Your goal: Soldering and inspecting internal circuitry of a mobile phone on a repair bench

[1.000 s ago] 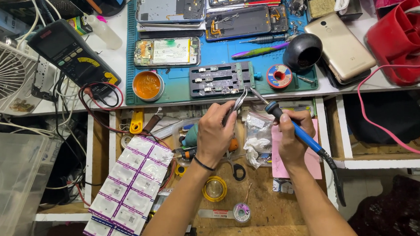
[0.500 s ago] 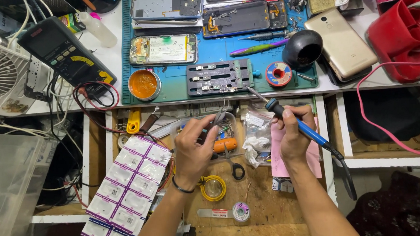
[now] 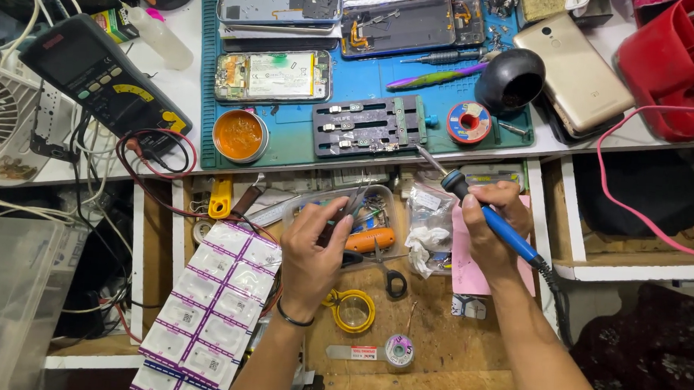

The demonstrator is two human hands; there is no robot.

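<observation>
Right hand clenched on blue-handled soldering iron, tip toward tabletop front edge. Left hand grips tweezers over open drawer's clear parts tray, near orange-handled tool.

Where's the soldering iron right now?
In the head view, the soldering iron is in the right hand, right of centre, its tip pointing up-left toward the dark holder on the blue mat.
</observation>
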